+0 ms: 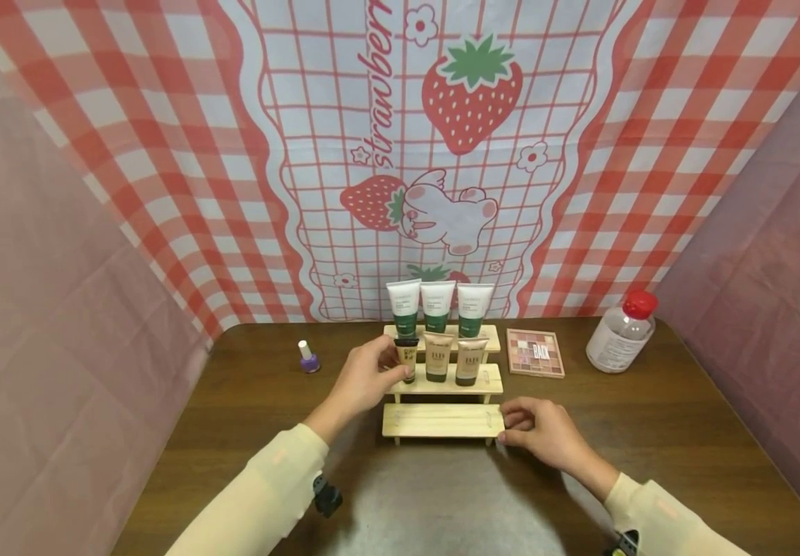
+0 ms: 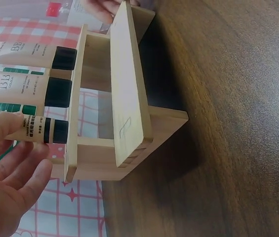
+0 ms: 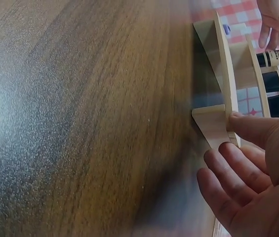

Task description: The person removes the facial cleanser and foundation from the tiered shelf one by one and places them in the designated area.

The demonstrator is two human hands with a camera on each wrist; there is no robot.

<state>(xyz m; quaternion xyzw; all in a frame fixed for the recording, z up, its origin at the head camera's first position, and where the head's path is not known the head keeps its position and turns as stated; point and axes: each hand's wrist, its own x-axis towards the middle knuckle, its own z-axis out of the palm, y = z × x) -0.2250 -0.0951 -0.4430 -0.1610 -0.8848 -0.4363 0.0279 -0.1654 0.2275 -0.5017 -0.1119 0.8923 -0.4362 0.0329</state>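
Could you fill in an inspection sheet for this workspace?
Surface: dark wood-look table.
Job's things: three-level wooden rack; three white-and-green tubes up top, two beige BB tubes and a small tube at the middle level.
Clutter: purple bottle left of the rack; makeup palette and red-capped bottle to the right.
Hands: left hand pinches the small tube; right hand holds the rack's lower right end.
Cables: nothing seen.
Surroundings: strawberry-print cloth behind, pink cloth at both sides.

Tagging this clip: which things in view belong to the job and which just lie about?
Seemingly part of the job:
wooden stand
small tube in the left hand
two BB tubes
three white-and-green tubes

Seemingly lying about:
purple polish bottle
makeup palette
red-capped bottle
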